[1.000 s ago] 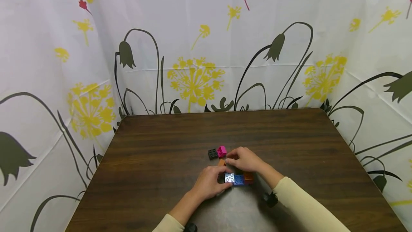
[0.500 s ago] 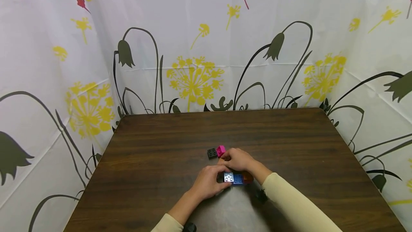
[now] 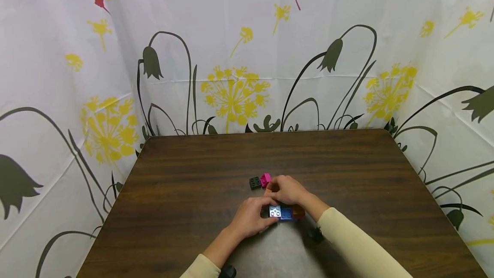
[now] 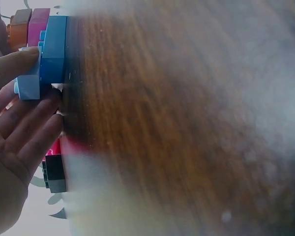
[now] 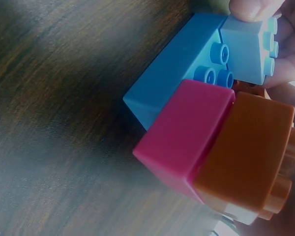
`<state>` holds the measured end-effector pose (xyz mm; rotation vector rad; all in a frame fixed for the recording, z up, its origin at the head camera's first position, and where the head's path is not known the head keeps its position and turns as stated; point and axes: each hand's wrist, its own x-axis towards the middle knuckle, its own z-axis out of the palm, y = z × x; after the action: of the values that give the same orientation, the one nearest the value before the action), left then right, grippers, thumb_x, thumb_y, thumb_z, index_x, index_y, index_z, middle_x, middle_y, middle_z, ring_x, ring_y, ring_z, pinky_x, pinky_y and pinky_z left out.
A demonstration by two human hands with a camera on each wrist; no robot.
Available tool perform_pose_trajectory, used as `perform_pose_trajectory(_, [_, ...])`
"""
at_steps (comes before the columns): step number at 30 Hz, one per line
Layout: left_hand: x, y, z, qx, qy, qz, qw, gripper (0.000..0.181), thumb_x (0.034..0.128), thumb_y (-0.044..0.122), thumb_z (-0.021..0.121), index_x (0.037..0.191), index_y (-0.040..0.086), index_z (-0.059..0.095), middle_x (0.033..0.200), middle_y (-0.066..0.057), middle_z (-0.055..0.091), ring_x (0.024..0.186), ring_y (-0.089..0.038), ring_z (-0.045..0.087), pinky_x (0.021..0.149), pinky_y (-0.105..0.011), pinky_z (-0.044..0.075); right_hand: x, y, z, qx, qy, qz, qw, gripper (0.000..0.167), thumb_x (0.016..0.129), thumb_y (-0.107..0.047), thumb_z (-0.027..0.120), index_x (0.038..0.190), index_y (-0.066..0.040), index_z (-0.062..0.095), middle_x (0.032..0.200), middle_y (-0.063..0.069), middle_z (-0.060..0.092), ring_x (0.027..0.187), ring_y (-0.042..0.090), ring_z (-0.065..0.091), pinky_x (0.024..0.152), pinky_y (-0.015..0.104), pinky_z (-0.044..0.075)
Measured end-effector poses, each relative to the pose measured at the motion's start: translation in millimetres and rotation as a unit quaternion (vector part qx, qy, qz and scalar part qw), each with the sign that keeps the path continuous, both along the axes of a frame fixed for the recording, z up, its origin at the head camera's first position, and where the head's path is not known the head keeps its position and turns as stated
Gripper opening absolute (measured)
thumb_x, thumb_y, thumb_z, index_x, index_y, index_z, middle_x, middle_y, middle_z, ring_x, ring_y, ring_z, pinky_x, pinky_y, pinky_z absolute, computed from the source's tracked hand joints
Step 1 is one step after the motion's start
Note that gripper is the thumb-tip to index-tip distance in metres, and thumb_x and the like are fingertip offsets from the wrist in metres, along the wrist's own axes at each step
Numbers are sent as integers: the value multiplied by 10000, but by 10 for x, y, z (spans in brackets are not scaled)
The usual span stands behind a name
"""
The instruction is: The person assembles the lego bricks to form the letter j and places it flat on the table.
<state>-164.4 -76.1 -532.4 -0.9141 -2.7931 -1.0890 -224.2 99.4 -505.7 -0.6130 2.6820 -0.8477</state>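
Standing on the table is a block build: a long blue brick [image 5: 172,64], with a light blue brick [image 5: 241,46] on one end. On its other end a magenta brick [image 5: 187,137] bears a brown-orange brick [image 5: 248,152]. My left hand [image 3: 247,218] pinches the light blue brick, thumb [image 4: 27,59] on its near side. Just behind the build, my right hand [image 3: 289,191] pinches a small orange brick [image 3: 268,191] between thumb and fingers; most of that brick is hidden.
Past the hands lie a black brick [image 3: 255,182] and a pink brick [image 3: 265,179], side by side. The dark wooden table [image 3: 185,175] reaches back to a flowered curtain [image 3: 247,55].
My right hand has moved a little to the left and closed in on the orange brick. The left hand and the block build have hardly moved.
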Motion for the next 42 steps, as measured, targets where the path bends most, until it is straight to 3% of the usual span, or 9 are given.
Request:
perform_pose_trajectory(9, [-3, 3, -11, -12, 16, -46, 10000, 286, 788, 320, 835, 1026, 216, 716, 969, 110, 696, 758, -90, 572, 695, -259, 453, 2, 40, 20, -321, -17, 23, 9995, 135, 840, -193, 780, 925, -145, 686, 877, -40, 682, 833, 138, 635, 811, 401, 499])
perform_pose_trajectory(17, [-12, 18, -7, -61, 38, -70, 9999, 288, 793, 312, 831, 1046, 221, 729, 1040, 94, 706, 811, -67, 590, 725, -261, 463, 39, 178, 97, -755, -123, -108, 9970, 141, 863, -175, 764, 970, -173, 672, 973, -37, 649, 850, 188, 562, 815, 412, 462])
perform_pose_trajectory(25, [-16, 18, 11, -119, -89, -59, 9999, 281, 803, 333, 819, 1053, 240, 728, 1039, 121, 700, 893, -64, 622, 774, -276, 480, 88, 410, 192, -1271, 112, 155, 9917, 177, 905, -87, 702, 1080, -99, 683, 1104, 47, 648, 981, 259, 653, 829, 422, 526])
perform_pose_trajectory(30, [-13, 11, 17, -101, -110, -63, 9999, 279, 805, 331, 819, 1050, 232, 731, 1037, 111, 704, 922, -76, 637, 785, -280, 487, 140, 561, 271, -1235, 332, 336, 9912, 241, 928, -46, 655, 1168, -50, 679, 1134, 68, 655, 1014, 262, 626, 847, 422, 520])
perform_pose_trajectory(35, [-15, 11, 17, -89, -175, -61, 9998, 292, 805, 330, 819, 1070, 239, 733, 1057, 116, 701, 944, -66, 633, 801, -286, 488, 229, 692, 333, -1136, 266, 283, 9928, 334, 918, -95, 687, 1238, -9, 648, 1150, 83, 663, 1035, 245, 615, 851, 405, 523])
perform_pose_trajectory(42, [-22, 9, 16, -137, -191, -75, 9997, 298, 809, 342, 814, 1080, 247, 733, 1057, 116, 701, 902, -63, 628, 775, -278, 482, 389, 862, 365, -993, 358, 309, 9939, 343, 875, -109, 743, 1206, -54, 674, 1142, 53, 672, 995, 215, 647, 833, 412, 531])
